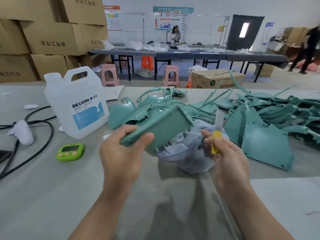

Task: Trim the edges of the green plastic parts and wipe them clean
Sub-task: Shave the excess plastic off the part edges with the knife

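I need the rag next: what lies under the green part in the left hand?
A crumpled pale blue cloth on the table; the green part and the right hand hide parts of it.

Single head-worn wide-angle view. Faces forward and down across grey table (52, 196). Near, lower centre: left hand (121, 155) and right hand (228, 158). Upper frame: back wall (204, 21), far.

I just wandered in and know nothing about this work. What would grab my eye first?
Front and centre, the left hand holds a green plastic part while the right hand pinches a yellow-handled blade beside it. Behind them a heap of green parts sprawls across the right side of the table. A big white DEXCON jug stands to the left.
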Available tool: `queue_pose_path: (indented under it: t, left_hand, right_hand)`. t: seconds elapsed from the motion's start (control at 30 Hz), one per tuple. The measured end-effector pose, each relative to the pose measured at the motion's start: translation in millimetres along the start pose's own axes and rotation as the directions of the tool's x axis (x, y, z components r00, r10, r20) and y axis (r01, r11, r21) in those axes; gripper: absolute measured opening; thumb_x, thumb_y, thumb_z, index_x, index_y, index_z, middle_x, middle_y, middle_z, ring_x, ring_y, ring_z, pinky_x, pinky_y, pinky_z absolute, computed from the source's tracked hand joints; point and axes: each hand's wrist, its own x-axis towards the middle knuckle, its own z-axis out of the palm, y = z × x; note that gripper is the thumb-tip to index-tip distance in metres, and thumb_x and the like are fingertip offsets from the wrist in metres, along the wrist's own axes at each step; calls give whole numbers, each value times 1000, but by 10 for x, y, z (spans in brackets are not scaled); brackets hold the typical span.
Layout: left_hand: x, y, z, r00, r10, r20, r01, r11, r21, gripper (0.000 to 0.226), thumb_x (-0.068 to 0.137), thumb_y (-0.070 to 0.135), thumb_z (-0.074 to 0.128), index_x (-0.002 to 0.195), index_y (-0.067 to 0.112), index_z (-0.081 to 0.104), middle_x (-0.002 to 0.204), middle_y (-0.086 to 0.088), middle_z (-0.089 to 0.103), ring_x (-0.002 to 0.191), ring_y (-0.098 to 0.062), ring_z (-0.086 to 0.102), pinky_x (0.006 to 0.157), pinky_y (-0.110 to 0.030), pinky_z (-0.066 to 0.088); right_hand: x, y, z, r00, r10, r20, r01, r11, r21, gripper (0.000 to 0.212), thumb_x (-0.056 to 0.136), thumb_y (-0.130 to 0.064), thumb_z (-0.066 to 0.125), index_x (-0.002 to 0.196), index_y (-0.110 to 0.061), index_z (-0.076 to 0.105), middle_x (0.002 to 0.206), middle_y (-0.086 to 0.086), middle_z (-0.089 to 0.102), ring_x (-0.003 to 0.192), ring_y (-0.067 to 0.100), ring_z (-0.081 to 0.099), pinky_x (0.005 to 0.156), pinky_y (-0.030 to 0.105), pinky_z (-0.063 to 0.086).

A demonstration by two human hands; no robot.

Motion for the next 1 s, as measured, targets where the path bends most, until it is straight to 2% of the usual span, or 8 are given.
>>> queue_pose_path:
  t: [0.17,0.3,0.37,0.53,0.63,0.73,0.8,1.0]
  left_hand:
    - [315,106,-271,905,-267,-331,118,906,-407,11,80,20,80,90,24,78,94,9,78,87,-7,73,73,-20,56]
    - [426,37,-419,763,-579,-286,260,680,-685,18,89,16,75,106,19,69,105,7,78,98,-8,73,92,-31,58]
    - [440,49,-436,733,-619,-281,291,660,-692,14,91,17,73,103,21,68,104,8,78,98,-7,73,100,-34,55]
    - [583,224,-700,841,-355,-408,141,872,-468,44,79,42,83,115,21,71,121,8,73,114,-15,68,103,-49,52]
    - [491,323,-594,912,-63,-406,-44,968,-249,18,79,35,76,90,50,78,94,32,72,91,9,68,85,-16,55]
    - [247,223,-312,970,215,-114,-201,972,124,16,82,35,74,92,48,75,94,32,71,95,7,65,89,-22,50]
    - [38,-8,-154,894,432,119,-441,799,409,17,87,28,74,102,36,74,104,26,70,103,5,61,94,-28,42]
    - [-384,-264,154,932,251,259,-357,746,562,29,80,33,68,108,34,75,89,11,70,75,-11,59,64,-19,35]
  right_hand:
    - [-56,62,-13,998,4,57,3,992,-125,37,99,-7,56,69,-10,76,102,17,77,86,17,65,93,37,43]
    - [-86,105,7,995,-27,98,49,973,-225,36,101,-13,55,75,-13,79,93,16,78,91,23,67,90,40,43]
    - [-112,120,11,991,-25,131,60,961,-269,36,102,-15,54,76,-10,78,89,16,77,86,22,65,87,40,42]
    - [-164,137,33,980,-63,187,126,931,-344,38,104,-13,50,73,-13,70,69,13,71,68,19,62,77,36,46]
    - [-175,175,47,980,-83,179,142,925,-351,36,104,-11,50,73,-11,69,60,10,64,55,16,58,62,22,47]
    - [-170,231,57,980,-115,162,164,930,-329,40,105,-8,49,69,-12,67,55,5,58,48,12,52,51,15,43]
    - [-161,240,58,979,-129,158,175,929,-326,41,105,-8,49,70,-16,70,54,2,57,47,12,51,50,15,42]
    - [-193,249,66,971,-159,179,216,905,-366,34,104,-11,53,75,-17,70,55,4,60,51,12,54,52,18,44]
